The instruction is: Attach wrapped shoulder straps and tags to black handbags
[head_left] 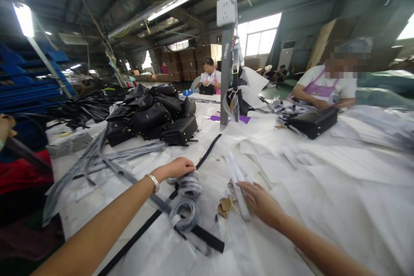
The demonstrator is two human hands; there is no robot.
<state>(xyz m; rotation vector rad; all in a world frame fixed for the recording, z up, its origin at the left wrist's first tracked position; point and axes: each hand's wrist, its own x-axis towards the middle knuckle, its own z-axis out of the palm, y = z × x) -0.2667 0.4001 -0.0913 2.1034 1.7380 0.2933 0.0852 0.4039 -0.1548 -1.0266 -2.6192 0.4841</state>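
Note:
My left hand (pixel 181 167), a bracelet at its wrist, is closed above clear-wrapped coils of grey strap (pixel 189 186). What its fingers grip is hidden. Just beyond the fingertips a black strap (pixel 209 150) lies on the table. Nearer to me is another wrapped coil (pixel 183 215), with a black strip end (pixel 210 239) beside it. My right hand (pixel 258 200) rests with fingers stretched out against a white rolled sleeve (pixel 239 198), blurred at its far end. Brown paper tags (pixel 224 207) on strings lie left of that roll.
Black handbags (pixel 152 116) are heaped at the back left, near long grey straps (pixel 93 157). A grey post (pixel 227 77) with sockets rises mid-table. White sheets (pixel 326 181) cover the right side. One co-worker (pixel 326 82) handles a black bag (pixel 313 121); another (pixel 210 78) sits farther back.

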